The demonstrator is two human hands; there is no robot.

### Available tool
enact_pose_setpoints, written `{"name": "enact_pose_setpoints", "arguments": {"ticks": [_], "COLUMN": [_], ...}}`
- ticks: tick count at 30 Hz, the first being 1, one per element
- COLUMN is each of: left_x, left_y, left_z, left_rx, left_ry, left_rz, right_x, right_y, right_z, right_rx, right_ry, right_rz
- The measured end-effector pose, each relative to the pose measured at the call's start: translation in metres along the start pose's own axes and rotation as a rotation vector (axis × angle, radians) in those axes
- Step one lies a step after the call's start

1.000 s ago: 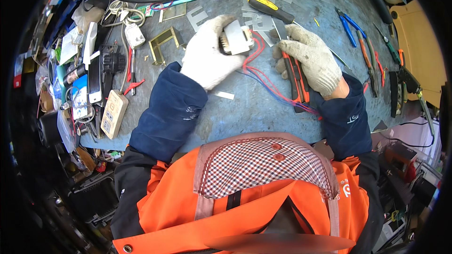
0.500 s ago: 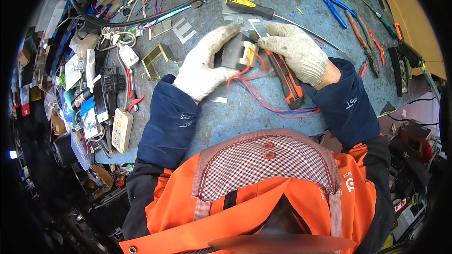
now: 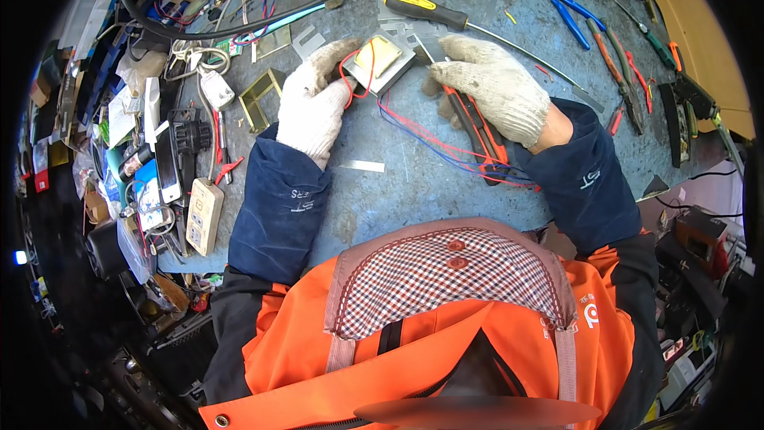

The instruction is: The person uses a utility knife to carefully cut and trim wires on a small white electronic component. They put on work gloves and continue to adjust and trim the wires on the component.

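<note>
In white knit gloves, both hands are above the bench. My left hand [image 3: 313, 103] grips a small transformer [image 3: 395, 76] by its left side. Its grey laminated core surrounds a yellow-wrapped coil [image 3: 377, 58], which faces up. Red and blue lead wires [image 3: 434, 146] trail from it to the right and pass by the knife. My right hand [image 3: 500, 87] is closed around a red and black utility knife [image 3: 487, 135]. The blade points away from me, its tip close to the transformer's right corner; whether they touch I cannot tell. Glove fingers partly hide the knife's handle.
A yellow-black screwdriver [image 3: 426, 9] and E-shaped metal plates [image 3: 309, 42] lie beyond my hands. Pliers [image 3: 573, 16] are at the right. A brass-coloured bracket [image 3: 259, 103], a power strip [image 3: 204, 215] and piled cables crowd the left. A thin metal strip [image 3: 364, 166] lies nearer me.
My left hand has turned the transformer, so its yellow coil face now shows upward, and has shifted slightly left. The knife's blade has swung a little and stays near the core.
</note>
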State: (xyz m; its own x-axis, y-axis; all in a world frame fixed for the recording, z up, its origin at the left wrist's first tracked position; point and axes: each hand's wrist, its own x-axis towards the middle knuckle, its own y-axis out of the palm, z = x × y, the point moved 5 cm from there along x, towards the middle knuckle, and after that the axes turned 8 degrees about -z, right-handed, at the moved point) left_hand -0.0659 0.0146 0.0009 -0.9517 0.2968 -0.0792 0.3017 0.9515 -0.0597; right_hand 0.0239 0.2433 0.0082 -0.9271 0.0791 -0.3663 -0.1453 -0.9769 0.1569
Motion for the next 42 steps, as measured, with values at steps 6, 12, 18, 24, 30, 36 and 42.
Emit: {"name": "enact_pose_setpoints", "arguments": {"ticks": [6,12,18,24,30,36,42], "left_x": [0.0,-0.01,-0.014,-0.016,-0.014,-0.015,-0.015], "left_y": [-0.011,0.018,0.013,0.013,0.012,0.014,0.014], "left_z": [-0.004,-0.019,-0.012,-0.017,-0.013,-0.02,-0.018], "left_rx": [-0.177,0.727,0.632,0.649,0.677,0.708,0.674], "left_ry": [0.039,0.33,0.314,0.33,0.334,0.343,0.366], "left_rz": [0.007,-0.076,-0.023,-0.042,-0.047,-0.035,-0.036], "right_x": [0.006,0.008,0.012,0.005,0.006,0.006,0.005], "right_y": [0.0,0.004,0.017,0.02,0.018,0.017,0.019], "right_z": [0.002,0.015,-0.006,-0.006,-0.008,-0.007,-0.004], "right_rx": [0.049,0.018,0.182,0.166,0.143,0.147,0.147], "right_ry": [0.034,0.054,0.019,0.067,0.058,0.052,0.051], "right_rz": [0.049,-0.026,0.056,0.068,0.076,0.08,0.083]}}
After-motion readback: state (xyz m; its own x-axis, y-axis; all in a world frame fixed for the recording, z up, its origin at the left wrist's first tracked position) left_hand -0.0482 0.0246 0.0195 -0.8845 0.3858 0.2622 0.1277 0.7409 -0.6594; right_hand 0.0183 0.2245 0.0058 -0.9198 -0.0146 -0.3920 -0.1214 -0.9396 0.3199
